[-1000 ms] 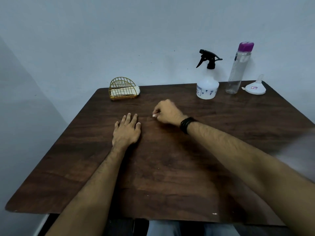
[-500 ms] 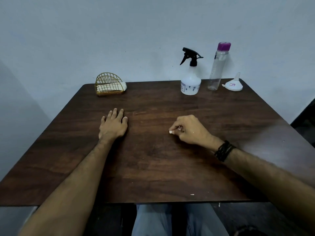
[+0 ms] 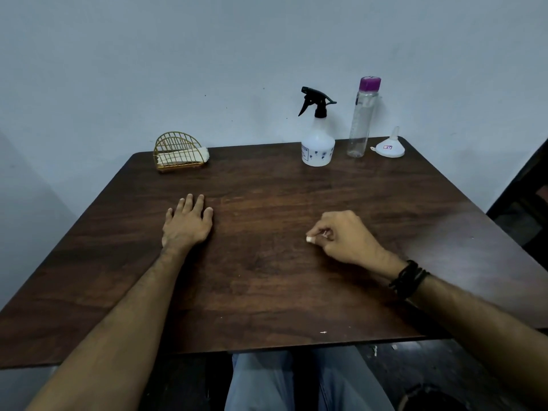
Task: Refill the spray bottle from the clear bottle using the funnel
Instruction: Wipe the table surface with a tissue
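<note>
Head view, spray bottle [image 3: 317, 146] upright, well beyond both resting hands' fingers [image 3: 192, 201]

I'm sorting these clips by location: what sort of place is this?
Probably a plain room at home: a dark wooden table against a bare wall, with a gold napkin holder.

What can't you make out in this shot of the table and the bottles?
- Head view: small white thing in the right hand, mostly covered by curled fingers.
- Spray bottle label print: too small.
- Clear bottle fill level: unclear through glare.
- Funnel sticker: too small.
</note>
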A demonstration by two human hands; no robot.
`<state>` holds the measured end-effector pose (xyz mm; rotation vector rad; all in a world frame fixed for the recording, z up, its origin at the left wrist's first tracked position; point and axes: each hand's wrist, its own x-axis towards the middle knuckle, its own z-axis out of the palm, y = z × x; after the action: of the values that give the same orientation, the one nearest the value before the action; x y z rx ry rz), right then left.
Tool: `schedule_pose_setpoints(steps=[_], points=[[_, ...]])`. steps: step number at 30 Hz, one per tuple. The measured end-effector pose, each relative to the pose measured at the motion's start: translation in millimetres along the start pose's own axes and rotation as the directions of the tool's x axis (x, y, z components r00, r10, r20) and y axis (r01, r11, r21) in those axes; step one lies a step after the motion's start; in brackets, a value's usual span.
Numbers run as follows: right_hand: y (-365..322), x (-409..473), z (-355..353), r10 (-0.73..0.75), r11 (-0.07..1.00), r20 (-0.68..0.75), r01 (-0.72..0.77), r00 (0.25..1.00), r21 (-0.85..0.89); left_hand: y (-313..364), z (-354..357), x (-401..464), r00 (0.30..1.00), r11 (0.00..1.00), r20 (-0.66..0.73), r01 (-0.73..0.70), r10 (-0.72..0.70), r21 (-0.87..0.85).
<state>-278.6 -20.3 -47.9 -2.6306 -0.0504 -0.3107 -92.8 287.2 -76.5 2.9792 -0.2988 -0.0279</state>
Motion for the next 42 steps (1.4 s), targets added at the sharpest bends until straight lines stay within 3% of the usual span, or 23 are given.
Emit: schedule_pose_setpoints(steps=[5, 9, 12, 17, 21, 24, 27, 30, 34, 37, 42], points=[[-7, 20, 10, -0.058, 0.998, 0.034, 0.057, 0.998, 0.018, -1, 1, 1, 1.0, 1.0, 0.007, 0.004, -0.004, 0.006], [18, 62, -2, 0.115, 0.993, -0.067, -0.117, 0.991, -0.024, -1, -1, 0, 1.0, 1.0, 0.017, 0.0, -0.001, 0.008], [19, 73, -1, 0.164, 0.985, -0.077, -0.168, 0.983, -0.043, -1, 0, 1, 1.0, 1.0, 0.002, -0.001, 0.001, 0.01], [-37, 55, 28, -0.036, 0.999, 0.059, 0.036, 0.998, -0.002, -2, 3, 2, 1.0, 1.0, -0.011, -0.007, 0.007, 0.006], [-96, 46, 59, -0.244, 0.969, 0.187, 0.229, 0.952, 0.096, -1, 2, 1, 1.0, 1.0, -0.017, -0.011, 0.012, 0.011], [-117, 51, 75, -0.302, 0.951, 0.207, 0.279, 0.931, 0.131, -2, 1, 0, 1.0, 1.0, -0.015, -0.01, 0.01, 0.002], [-106, 76, 75, -0.237, 0.969, 0.158, 0.221, 0.959, 0.112, -1, 0, -1, 1.0, 1.0, -0.011, -0.012, 0.012, 0.005], [-72, 109, 61, -0.067, 0.995, 0.059, 0.063, 0.996, 0.071, -1, 0, -1, 1.0, 1.0, -0.004, -0.009, 0.009, 0.002], [-48, 133, 52, 0.051, 0.998, 0.018, -0.051, 0.999, 0.027, 1, -1, 0, 1.0, 1.0, 0.0, -0.003, 0.003, 0.0], [-59, 136, 62, 0.035, 0.999, 0.029, -0.036, 0.999, 0.036, 3, 0, 0, 1.0, 1.0, -0.001, 0.0, 0.0, 0.0], [-118, 138, 98, -0.125, 0.989, 0.109, 0.115, 0.986, 0.088, 0, 1, 2, 1.0, 1.0, 0.004, -0.013, 0.013, 0.01]])
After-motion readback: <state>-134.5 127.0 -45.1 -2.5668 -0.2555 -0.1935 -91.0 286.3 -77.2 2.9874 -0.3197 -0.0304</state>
